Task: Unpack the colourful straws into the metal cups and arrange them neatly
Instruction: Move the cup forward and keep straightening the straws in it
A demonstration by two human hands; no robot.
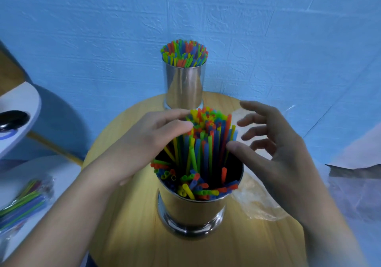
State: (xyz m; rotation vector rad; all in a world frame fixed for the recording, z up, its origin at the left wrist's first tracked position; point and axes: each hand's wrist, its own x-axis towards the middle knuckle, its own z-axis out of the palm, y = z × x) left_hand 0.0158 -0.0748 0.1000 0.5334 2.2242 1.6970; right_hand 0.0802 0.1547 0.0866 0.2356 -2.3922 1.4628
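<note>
Packet (22,203): lying on a white surface at far left, well apart from both cups, coloured straws showing through; I cannot tell whether it is opened, so it is probably waiting its turn
Left grip (144,143): reaching in with fingers straight, the tips touching the tops of the straws (206,141), holding nothing
Far cup (184,85): standing at the back of the worktop (127,235), packed and fanning evenly; looking finished
Near cup (191,211): standing mid-worktop, filled, a tall bunch leaning toward the back while shorter-looking ends are slanting across the front rim; not yet looking neat
Right grip (274,143): hovering wide open, fingers spread, thumb touching the bunch's right side, holding nothing
Wrapper (257,200): lying crumpled and seemingly empty just right of the near cup
Progress: unpacking is looking largely done here; straightening the near cup is remaining
</note>
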